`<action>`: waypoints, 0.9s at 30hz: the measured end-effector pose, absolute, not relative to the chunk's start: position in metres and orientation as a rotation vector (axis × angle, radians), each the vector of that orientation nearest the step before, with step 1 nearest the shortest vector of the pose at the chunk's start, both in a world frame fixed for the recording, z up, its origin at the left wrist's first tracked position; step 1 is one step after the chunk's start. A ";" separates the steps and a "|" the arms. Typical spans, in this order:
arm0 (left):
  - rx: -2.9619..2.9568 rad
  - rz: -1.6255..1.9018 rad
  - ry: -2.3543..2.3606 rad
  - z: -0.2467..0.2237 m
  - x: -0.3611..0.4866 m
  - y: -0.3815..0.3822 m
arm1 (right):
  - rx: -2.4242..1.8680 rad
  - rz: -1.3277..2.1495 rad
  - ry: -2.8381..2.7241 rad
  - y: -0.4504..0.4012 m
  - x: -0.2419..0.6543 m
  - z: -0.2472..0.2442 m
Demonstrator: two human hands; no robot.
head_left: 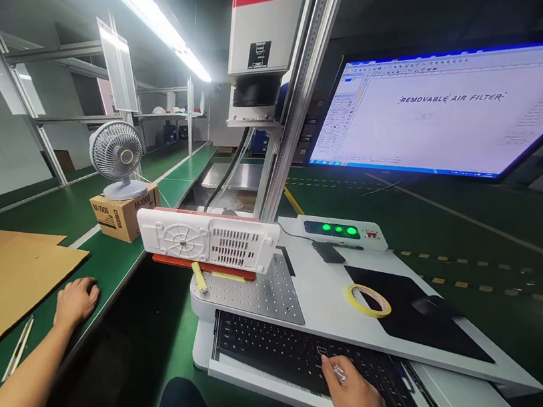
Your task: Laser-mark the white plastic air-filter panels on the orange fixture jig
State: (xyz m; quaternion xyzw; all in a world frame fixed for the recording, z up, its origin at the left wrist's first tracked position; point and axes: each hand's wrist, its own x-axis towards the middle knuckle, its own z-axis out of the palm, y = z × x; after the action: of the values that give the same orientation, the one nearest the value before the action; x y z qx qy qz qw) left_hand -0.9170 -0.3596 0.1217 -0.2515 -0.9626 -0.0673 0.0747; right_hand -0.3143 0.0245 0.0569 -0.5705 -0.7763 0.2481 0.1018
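My left hand (76,302) rests palm down on the green workbench beside a brown cardboard sheet, fingers loosely bent and holding nothing visible. Over the black keyboard (280,340) on its pull-out tray is my right hand (353,394), closed around a small shiny thing (340,373) I cannot make out; its index finger is at the keys. A white plastic panel (210,239) with a round grille and slots stands tilted against a red-orange support bar (163,262) above the perforated metal plate (274,297). The laser marking head (255,37) hangs above it.
A monitor (440,112) at right reads "REMOVABLE AIR FILTER". Yellow tape (350,297) and a mouse (436,305) lie on the white machine top. Green lights glow on a control box (369,233). A fan (117,151) stands on a carton (125,221); cardboard (13,273) lies left.
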 end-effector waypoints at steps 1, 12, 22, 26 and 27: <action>-0.755 -0.204 -2.886 0.122 -0.917 -0.360 | -1.688 0.731 -2.292 0.024 -0.314 0.057; -0.746 -0.181 -2.916 0.124 -0.914 -0.359 | -1.666 0.691 -2.261 0.030 -0.312 0.045; -0.780 -0.250 -2.904 0.123 -0.910 -0.359 | -1.528 0.738 -2.278 0.037 -0.303 0.039; -0.793 -0.260 -2.884 0.119 -0.910 -0.360 | -1.533 0.789 -2.248 0.042 -0.292 0.064; -0.795 -0.249 -2.884 0.119 -0.910 -0.360 | -1.532 0.789 -2.228 0.043 -0.290 0.073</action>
State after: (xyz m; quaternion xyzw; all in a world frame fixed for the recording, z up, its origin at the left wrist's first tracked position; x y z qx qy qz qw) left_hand -0.9100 -0.3597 0.1186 -0.2642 -0.9584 -0.0828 0.0697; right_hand -0.2897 0.0433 0.0734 -0.5369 -0.7804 0.2765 0.1618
